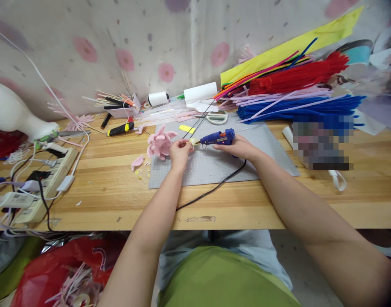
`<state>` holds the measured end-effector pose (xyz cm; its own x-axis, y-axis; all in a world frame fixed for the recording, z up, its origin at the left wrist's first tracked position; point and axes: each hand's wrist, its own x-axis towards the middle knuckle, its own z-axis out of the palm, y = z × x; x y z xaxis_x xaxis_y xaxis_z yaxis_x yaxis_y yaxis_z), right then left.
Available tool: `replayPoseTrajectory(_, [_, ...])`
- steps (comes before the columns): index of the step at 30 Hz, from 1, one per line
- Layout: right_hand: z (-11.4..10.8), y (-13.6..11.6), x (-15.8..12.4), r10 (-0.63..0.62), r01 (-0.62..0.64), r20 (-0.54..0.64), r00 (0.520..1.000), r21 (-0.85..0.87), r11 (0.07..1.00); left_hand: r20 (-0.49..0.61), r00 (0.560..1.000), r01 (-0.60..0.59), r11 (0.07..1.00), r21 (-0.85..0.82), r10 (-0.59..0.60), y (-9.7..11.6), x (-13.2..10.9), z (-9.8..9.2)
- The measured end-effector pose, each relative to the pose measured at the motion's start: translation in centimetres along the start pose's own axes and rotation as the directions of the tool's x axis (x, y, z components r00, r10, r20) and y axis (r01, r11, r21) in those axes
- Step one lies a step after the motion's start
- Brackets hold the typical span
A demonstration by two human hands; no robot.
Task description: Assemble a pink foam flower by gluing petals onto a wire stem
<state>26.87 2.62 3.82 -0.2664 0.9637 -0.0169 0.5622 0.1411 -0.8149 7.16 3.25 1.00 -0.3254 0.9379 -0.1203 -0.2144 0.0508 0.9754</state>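
My right hand is wrapped round a blue hot glue gun, its nozzle pointing left. The fingers of my left hand are pinched on a small pale yellow piece, right at the nozzle tip. What that piece is exactly is too small to tell. Just left of my left hand lies a pink fuzzy flower, with a loose pink petal nearby. Thin dark wires slant away behind my left fingers. Beneath both hands is a grey cutting mat.
Blue pipe cleaners and red ones are heaped at back right. A black cord runs from the glue gun over the table's front edge. A power strip sits left; a yellow-black-handled tool and scissors lie behind.
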Motion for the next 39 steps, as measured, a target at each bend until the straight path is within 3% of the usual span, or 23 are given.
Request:
replayPoseTrajectory(24, [0.1, -0.1, -0.1, -0.025, 0.025, -0.023, 0.999, 0.009, 1.0, 0.116, 0.976, -0.212, 0.931, 0.296, 0.186, -1.5, 0.1, -0.3])
replayPoseTrajectory(32, [0.0, -0.2, -0.1, 0.003, -0.004, 0.01, 1.0, 0.004, 1.0, 0.071, 0.989, -0.14, 0.965, 0.221, 0.127, -1.2, 0.1, -0.1])
replayPoseTrajectory(39, [-0.4, 0.2, -0.1, 0.096, -0.096, -0.057, 0.994, -0.005, 0.995, 0.022, 0.999, -0.038, 0.996, 0.082, 0.036, -0.3, -0.1, 0.1])
